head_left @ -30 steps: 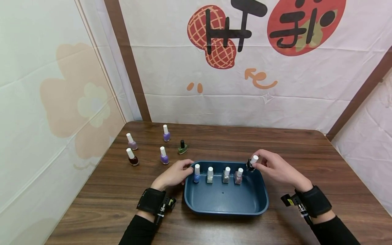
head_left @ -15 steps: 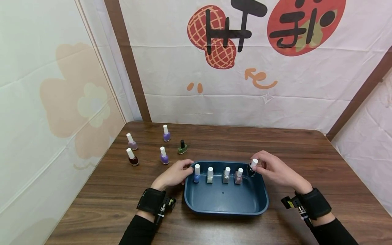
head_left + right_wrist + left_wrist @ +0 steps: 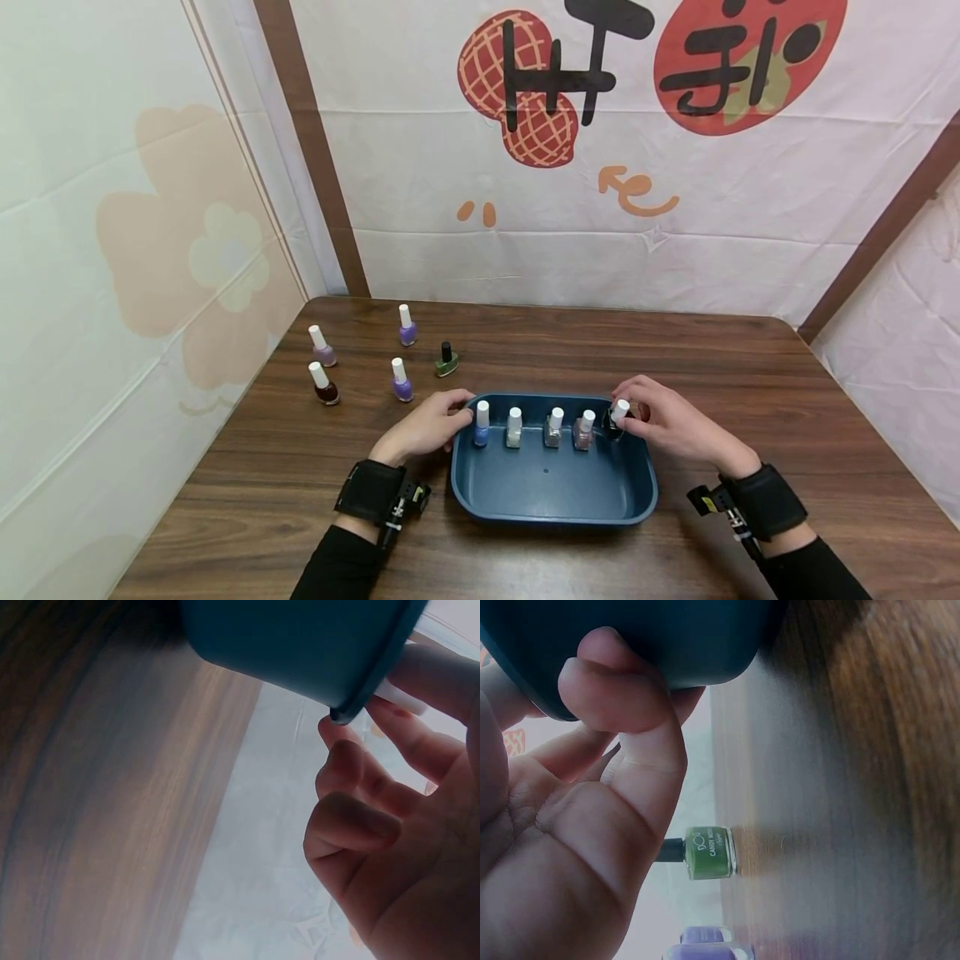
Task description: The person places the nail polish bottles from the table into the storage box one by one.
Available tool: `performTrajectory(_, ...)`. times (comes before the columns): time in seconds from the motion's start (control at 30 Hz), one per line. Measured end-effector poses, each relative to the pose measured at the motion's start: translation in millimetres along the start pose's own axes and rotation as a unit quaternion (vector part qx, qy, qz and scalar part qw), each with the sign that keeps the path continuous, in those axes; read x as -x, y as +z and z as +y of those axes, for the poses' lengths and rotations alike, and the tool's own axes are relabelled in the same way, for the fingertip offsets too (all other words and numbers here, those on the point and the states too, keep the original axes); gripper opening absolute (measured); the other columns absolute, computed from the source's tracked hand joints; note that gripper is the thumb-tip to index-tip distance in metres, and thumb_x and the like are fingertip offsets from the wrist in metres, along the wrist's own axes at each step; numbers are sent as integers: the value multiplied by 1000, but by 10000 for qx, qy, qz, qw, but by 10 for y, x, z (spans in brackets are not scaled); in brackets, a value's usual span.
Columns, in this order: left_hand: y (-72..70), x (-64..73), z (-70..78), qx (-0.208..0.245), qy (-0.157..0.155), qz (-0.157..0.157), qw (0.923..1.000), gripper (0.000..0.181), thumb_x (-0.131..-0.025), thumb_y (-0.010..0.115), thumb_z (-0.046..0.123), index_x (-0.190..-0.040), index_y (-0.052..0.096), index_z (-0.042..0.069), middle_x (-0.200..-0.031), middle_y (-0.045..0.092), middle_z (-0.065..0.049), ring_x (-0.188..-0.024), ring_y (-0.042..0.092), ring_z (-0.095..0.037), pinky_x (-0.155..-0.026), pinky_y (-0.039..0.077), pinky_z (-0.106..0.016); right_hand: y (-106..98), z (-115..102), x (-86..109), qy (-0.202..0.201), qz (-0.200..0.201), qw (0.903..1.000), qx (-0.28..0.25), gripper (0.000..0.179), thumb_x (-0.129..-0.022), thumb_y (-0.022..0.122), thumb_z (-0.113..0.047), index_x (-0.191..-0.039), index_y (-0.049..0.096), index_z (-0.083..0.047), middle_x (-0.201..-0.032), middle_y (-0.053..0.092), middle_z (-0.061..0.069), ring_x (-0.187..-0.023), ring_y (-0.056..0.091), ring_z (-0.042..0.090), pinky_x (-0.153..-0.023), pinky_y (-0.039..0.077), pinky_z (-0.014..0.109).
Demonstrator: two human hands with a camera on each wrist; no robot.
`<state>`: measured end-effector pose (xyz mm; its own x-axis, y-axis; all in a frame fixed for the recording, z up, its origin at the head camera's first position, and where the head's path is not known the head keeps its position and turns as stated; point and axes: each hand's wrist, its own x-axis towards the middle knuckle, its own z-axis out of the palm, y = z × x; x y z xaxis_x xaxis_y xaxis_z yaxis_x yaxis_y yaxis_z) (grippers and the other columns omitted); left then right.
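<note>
A dark blue tray (image 3: pixel 551 500) sits on the table in the head view. My left hand (image 3: pixel 426 427) grips its back left corner, thumb over the rim; the left wrist view shows curled fingers (image 3: pixel 622 701) against its outer wall. With thumb and fingers, my right hand (image 3: pixel 675 421) pinches the white cap of a black nail polish bottle (image 3: pixel 614 427) inside the back right corner. To its left a row of nail polish bottles stands along the back wall: blue (image 3: pixel 482 433), whitish (image 3: pixel 513 435), greyish clear (image 3: pixel 552 436) and mauve (image 3: pixel 582 437).
Several more nail polish bottles stand on the table at back left: green with a black cap (image 3: pixel 447 364), two purple ones (image 3: pixel 402 387), a lilac one (image 3: pixel 325 356) and a dark red one (image 3: pixel 326 392). A printed cloth (image 3: pixel 420 267) hangs behind the table.
My right hand has lowered the black nail polish bottle into the tray's back right corner, beside the mauve one. The left hand keeps its place on the tray.
</note>
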<state>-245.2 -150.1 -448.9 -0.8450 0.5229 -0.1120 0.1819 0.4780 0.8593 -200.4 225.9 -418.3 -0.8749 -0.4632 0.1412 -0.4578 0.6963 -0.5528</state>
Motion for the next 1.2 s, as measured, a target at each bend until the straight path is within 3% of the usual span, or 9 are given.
performTrajectory(0.2,0,1,4,7,9,-6,10000,30,-99,44,13,-125,58,5,-95,65,-16,-53,51,-15,-52,47,-30,41,17,8,184,-165,9997,3,25,-92,65,-24,-115,63,-14,-118,54,3,-77,48,8,-61,44,22)
performTrajectory(0.5,0,0,7,49,-51,20,10000,30,-98,45,13,-124,58,5,-93,64,-16,-53,50,-16,-52,46,-30,80,22,-2,213,-393,9987,239,5,-93,63,-25,-98,65,-24,-127,53,8,-101,56,18,-76,52,25)
performTrajectory(0.9,12,9,16,25,-54,25,10000,30,-98,45,12,-124,58,6,-92,64,-16,-52,50,-15,-51,46,-30,114,-22,-6,337,-460,9962,658,6,-92,64,-23,-98,67,-22,-126,54,8,-89,56,13,-70,50,23)
performTrajectory(1.2,8,10,26,11,-89,29,10000,29,-98,45,12,-123,59,6,-93,64,-16,-53,51,-15,-52,46,-30,130,-39,-7,280,-343,9940,1001,8,-90,66,-23,-98,68,-22,-124,55,8,-92,58,14,-74,52,29)
